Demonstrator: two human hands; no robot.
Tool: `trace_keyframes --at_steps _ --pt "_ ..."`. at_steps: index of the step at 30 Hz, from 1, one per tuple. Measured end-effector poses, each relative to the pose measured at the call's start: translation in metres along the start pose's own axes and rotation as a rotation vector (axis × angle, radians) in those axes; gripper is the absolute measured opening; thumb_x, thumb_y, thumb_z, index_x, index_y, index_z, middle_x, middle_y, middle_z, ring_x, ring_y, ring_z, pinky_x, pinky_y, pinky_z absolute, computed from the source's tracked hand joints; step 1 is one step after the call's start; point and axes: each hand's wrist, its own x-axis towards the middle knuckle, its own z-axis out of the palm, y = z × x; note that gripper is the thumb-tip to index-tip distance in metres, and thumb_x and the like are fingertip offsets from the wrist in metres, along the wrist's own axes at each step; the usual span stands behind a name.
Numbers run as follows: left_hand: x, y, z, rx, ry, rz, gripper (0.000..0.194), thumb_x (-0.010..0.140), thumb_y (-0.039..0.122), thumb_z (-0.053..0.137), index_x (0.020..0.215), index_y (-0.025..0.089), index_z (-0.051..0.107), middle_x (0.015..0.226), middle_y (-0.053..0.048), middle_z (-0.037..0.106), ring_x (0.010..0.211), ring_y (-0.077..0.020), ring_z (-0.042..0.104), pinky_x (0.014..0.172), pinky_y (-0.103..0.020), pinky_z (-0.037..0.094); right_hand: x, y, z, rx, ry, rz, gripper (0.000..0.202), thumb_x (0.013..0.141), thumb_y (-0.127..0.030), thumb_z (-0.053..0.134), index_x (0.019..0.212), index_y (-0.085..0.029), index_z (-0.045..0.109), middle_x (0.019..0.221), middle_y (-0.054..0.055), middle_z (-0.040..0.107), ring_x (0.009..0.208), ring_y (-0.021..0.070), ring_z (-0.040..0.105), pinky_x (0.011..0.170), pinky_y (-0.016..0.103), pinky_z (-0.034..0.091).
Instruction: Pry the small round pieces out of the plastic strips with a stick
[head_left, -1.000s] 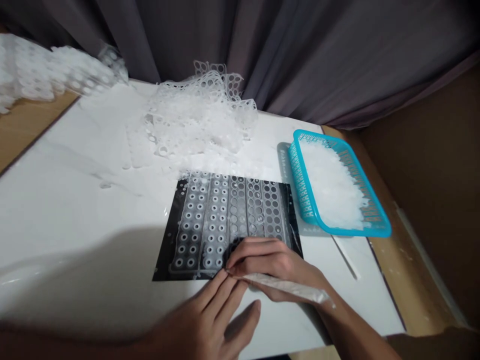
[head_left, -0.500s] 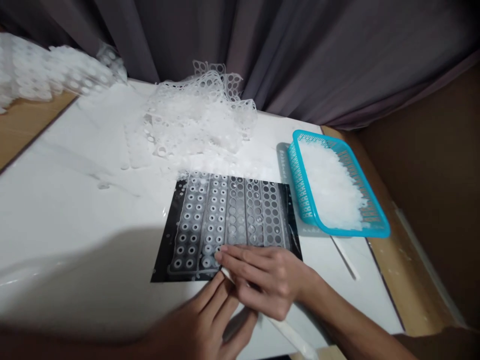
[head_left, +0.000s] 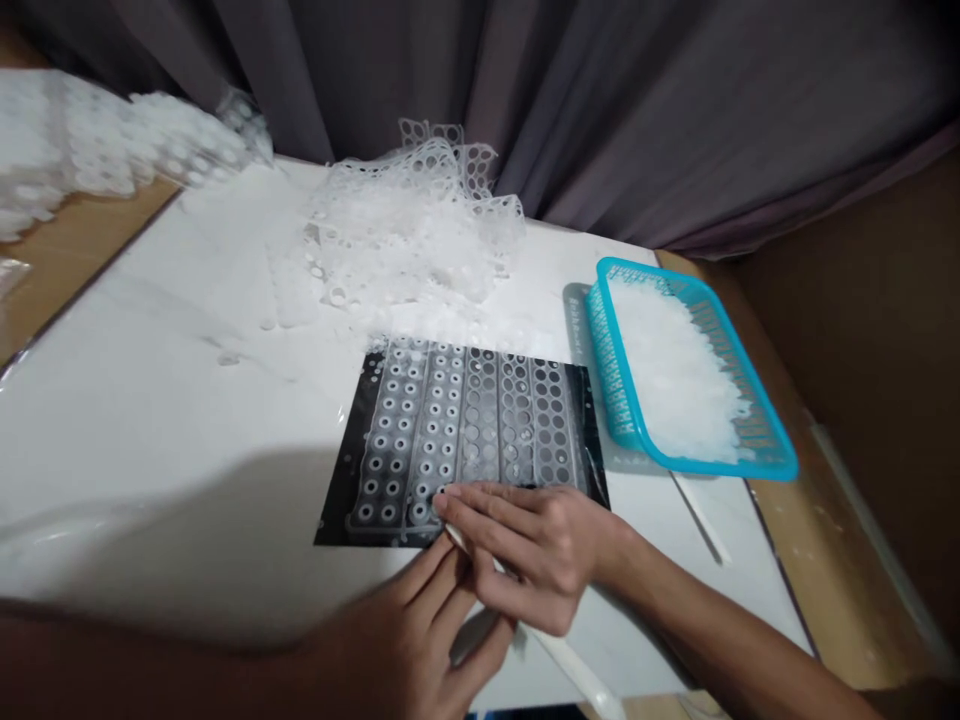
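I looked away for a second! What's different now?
The right hand rolled flatter, and its fingertips moved slightly left and forward over the black sheet. The white stick, still in that hand, swung its free end toward the person. The left hand stayed close beside it; the blue basket and white pile stayed put.

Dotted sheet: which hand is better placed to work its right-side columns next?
Probably the right hand: it reaches over the near right part of the dotted sheet and holds the white stick, while the left hand sits farther left, nearer the body.
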Motion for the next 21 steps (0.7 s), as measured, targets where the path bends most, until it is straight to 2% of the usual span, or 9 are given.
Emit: trace_keyframes --at_steps 3,5,6,10,13,17,21 --pt "0.006 -0.004 -0.014 -0.017 -0.131 0.063 0.047 0.098 0.035 0.060 0.137 0.009 0.067 0.116 -0.023 0.077 0.113 -0.0394 0.073 0.113 -0.061 0.049 -0.002 -0.003 -0.001 0.138 -0.029 0.118 0.016 0.099 -0.011 0.065 0.085 -0.017 0.068 0.127 0.025 0.081 0.119 0.0337 0.081 0.091 0.043 0.075" --pt "0.009 -0.005 -0.022 -0.034 -0.249 0.080 0.056 0.099 0.043 0.059 0.142 0.008 0.064 0.120 -0.025 0.076 0.118 -0.0409 0.071 0.112 -0.060 0.050 -0.005 -0.004 0.002 0.254 0.012 0.217 0.014 0.101 -0.009 0.063 0.091 -0.016 0.070 0.135 0.024 0.078 0.118 0.0327 0.082 0.091 0.041 0.075" --pt "0.010 -0.006 -0.025 -0.034 -0.271 0.065 0.060 0.099 0.047 0.060 0.143 0.007 0.063 0.120 -0.025 0.076 0.119 -0.0424 0.071 0.112 -0.060 0.049 -0.007 -0.004 0.004 0.306 0.039 0.272 0.014 0.102 -0.009 0.063 0.095 -0.016 0.072 0.137 0.022 0.077 0.116 0.0307 0.083 0.090 0.038 0.075" --pt "0.013 -0.007 -0.028 -0.045 -0.279 0.063 0.063 0.101 0.047 0.058 0.145 0.003 0.062 0.122 -0.028 0.075 0.120 -0.0430 0.071 0.116 -0.063 0.045 -0.012 -0.003 0.009 0.397 0.041 0.432 0.020 0.105 -0.010 0.062 0.117 -0.019 0.076 0.139 0.012 0.078 0.108 0.0226 0.085 0.087 0.028 0.074" --pt "0.012 -0.006 -0.027 -0.078 -0.283 0.072 0.063 0.101 0.045 0.058 0.145 0.000 0.061 0.128 -0.030 0.073 0.123 -0.0428 0.069 0.120 -0.065 0.042 -0.010 -0.003 0.007 0.372 0.049 0.430 0.019 0.104 -0.011 0.066 0.117 -0.020 0.077 0.136 0.011 0.080 0.110 0.0243 0.084 0.086 0.029 0.073" --pt "0.010 0.000 -0.023 -0.064 -0.285 0.022 0.072 0.098 0.050 0.063 0.149 0.000 0.058 0.140 -0.033 0.068 0.137 -0.0482 0.063 0.124 -0.068 0.038 -0.001 -0.010 0.001 0.410 0.064 0.541 0.018 0.105 -0.012 0.066 0.116 -0.020 0.078 0.132 0.013 0.081 0.106 0.0252 0.085 0.084 0.032 0.073" --pt "0.010 -0.001 -0.022 -0.060 -0.282 0.024 0.072 0.098 0.052 0.061 0.149 0.001 0.059 0.150 -0.034 0.062 0.144 -0.0504 0.058 0.125 -0.066 0.037 -0.006 -0.009 -0.021 0.323 0.165 0.646 0.026 0.102 -0.010 0.070 0.124 -0.020 0.079 0.136 0.013 0.080 0.109 0.0284 0.084 0.091 0.036 0.074"
